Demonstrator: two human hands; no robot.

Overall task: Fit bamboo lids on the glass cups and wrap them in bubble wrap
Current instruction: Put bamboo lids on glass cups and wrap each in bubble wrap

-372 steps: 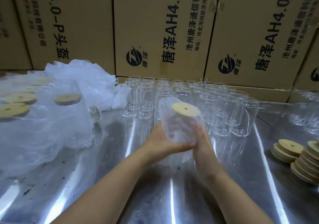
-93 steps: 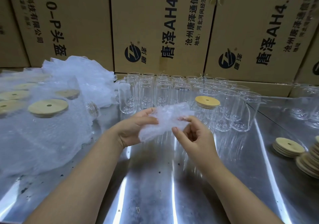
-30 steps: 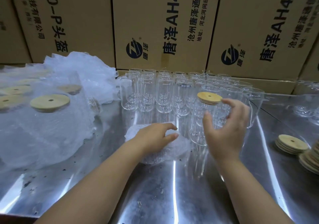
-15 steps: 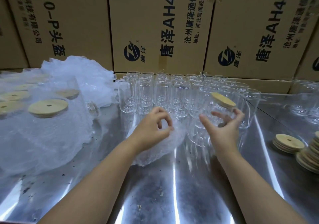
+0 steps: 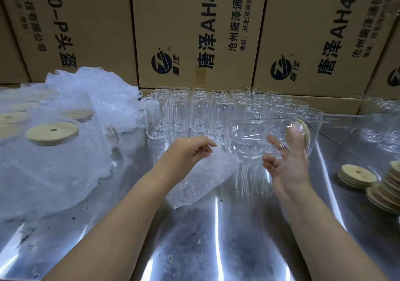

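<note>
Both occupied: left hand (image 5: 186, 154) pinches bubble wrap (image 5: 201, 181) edge, right hand (image 5: 290, 168) grips tilted lidded cup (image 5: 253, 137).

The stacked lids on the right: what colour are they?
Pale tan, natural bamboo; the stacked lids show best in the head view.

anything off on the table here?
Dark specks and crumbs litter the table near the front, close to the wrap. The cup in the right hand lies sideways with its lid on, but that looks like handling, not a fault.
</note>
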